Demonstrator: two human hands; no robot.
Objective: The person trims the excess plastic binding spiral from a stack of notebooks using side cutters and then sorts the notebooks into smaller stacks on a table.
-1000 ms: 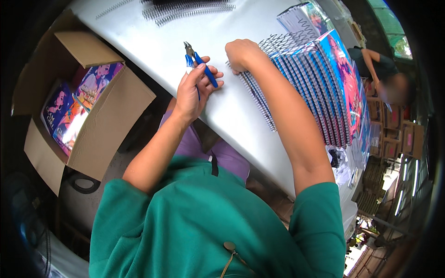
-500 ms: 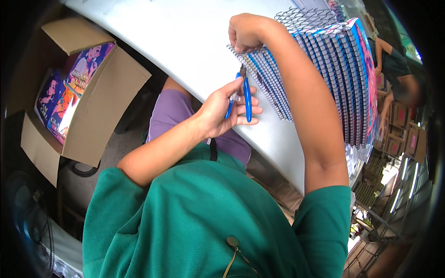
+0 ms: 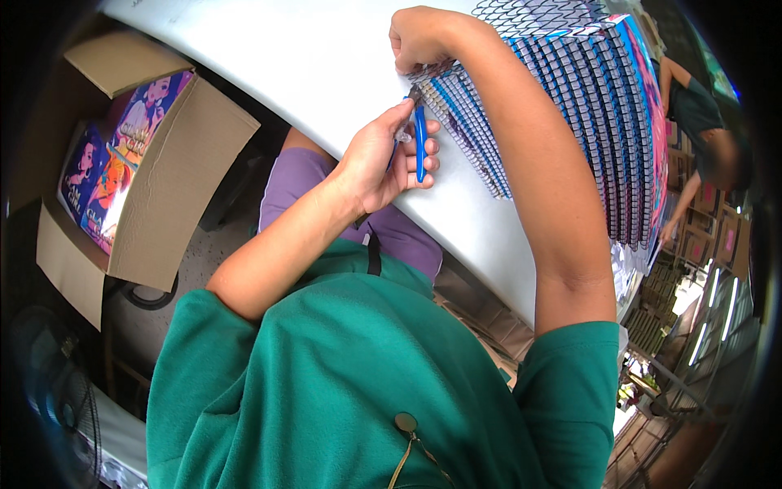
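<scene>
My left hand [image 3: 389, 151] is wrapped round a pair of cutting pliers [image 3: 421, 143] with blue handles. Their dark jaws point up at the near corner of a stack of spiral-bound books [image 3: 562, 106]. The coils of these books, dark wire over grey, blue and white edges, form long rows facing me. Curled closed at the end of the coils, my right hand [image 3: 421, 39] hides whatever its fingertips hold. The plier tips are just below it, close to the front coil; whether they touch the wire I cannot tell.
The books stand on a white table [image 3: 301, 69]. At my left an open cardboard box [image 3: 183, 179] contains colourful printed books [image 3: 102, 171]. A fan [image 3: 61, 399] stands at the lower left. On the far right another person [image 3: 705, 122] is near stacked cartons [image 3: 705, 220].
Both hands have shifted slightly up and to the left in the picture. The left fingers have closed further round the pliers, and the handles have come closer together.
</scene>
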